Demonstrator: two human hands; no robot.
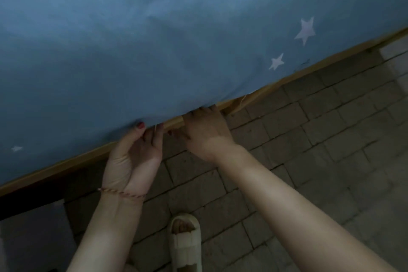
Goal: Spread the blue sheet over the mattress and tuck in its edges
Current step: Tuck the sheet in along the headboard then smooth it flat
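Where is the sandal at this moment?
In the head view, the pale sandal is at bottom centre on the brick floor, on a foot between the two forearms, below the wooden bed rail.

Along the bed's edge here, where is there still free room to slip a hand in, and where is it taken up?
Free: the wooden rail to the right of the right hand, below the white stars, and the rail stretch left of the left hand. The blue sheet lies bare above. Crowded: the middle, where both hands work the sheet's edge close together.
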